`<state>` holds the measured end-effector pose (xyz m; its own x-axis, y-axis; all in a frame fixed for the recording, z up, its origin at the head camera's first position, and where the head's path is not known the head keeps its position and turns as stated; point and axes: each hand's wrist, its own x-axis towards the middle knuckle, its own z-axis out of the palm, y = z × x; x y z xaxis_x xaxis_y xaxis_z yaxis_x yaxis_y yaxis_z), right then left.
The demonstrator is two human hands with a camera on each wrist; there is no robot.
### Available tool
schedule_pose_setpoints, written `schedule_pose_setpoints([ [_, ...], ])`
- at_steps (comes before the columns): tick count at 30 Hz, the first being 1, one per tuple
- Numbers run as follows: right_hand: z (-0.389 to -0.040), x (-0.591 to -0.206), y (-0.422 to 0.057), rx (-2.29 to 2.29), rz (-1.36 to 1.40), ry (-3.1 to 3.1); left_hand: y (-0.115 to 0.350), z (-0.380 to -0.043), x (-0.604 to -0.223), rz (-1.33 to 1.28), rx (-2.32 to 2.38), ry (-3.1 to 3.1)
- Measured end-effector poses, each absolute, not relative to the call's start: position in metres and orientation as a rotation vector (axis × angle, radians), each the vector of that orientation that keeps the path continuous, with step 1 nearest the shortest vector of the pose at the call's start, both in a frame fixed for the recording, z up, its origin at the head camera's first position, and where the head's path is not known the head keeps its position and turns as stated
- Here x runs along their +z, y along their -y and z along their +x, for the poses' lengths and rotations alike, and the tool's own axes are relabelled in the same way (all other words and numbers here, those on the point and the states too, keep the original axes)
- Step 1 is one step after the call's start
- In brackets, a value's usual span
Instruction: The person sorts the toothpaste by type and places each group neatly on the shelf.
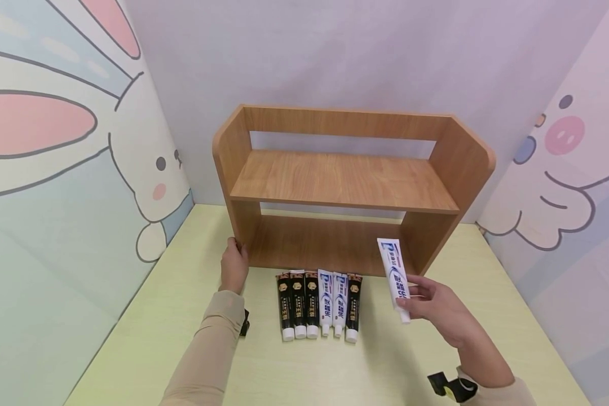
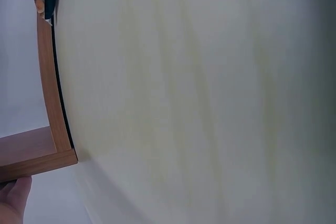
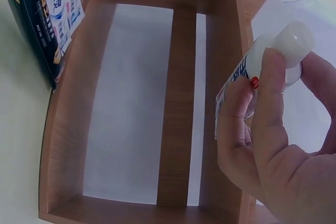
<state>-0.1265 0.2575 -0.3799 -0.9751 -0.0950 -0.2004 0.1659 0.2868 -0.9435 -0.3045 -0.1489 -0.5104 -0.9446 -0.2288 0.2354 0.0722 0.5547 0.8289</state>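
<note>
My right hand (image 1: 438, 307) pinches a white and blue toothpaste tube (image 1: 395, 270) near its capped end, in front of the right part of the wooden shelf (image 1: 345, 180). In the right wrist view, the thumb and fingers sit around the tube's white cap (image 3: 295, 40). My left hand (image 1: 234, 266) grips the lower front edge of the shelf's left side panel. On the table before the shelf, toothpaste tubes lie side by side, caps toward me: three black tubes (image 1: 298, 301) at left, two white tubes (image 1: 325, 299), then one black tube (image 1: 353, 304) at right.
The shelf has an upper board (image 1: 335, 177) and a lower board (image 1: 325, 239) between two side panels. It stands on a pale yellow table (image 1: 304, 375) against a plain back wall (image 1: 335, 51). Cartoon-printed walls (image 1: 40, 254) border the table on both sides.
</note>
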Motion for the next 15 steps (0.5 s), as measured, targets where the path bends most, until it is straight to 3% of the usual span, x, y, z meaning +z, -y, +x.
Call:
schedule_pose_setpoints([
  [15,-0.125,-0.352,-0.262,-1.746,-0.018,-2.412,0.149,-0.307,-0.513,0.15,-1.33,2.503],
])
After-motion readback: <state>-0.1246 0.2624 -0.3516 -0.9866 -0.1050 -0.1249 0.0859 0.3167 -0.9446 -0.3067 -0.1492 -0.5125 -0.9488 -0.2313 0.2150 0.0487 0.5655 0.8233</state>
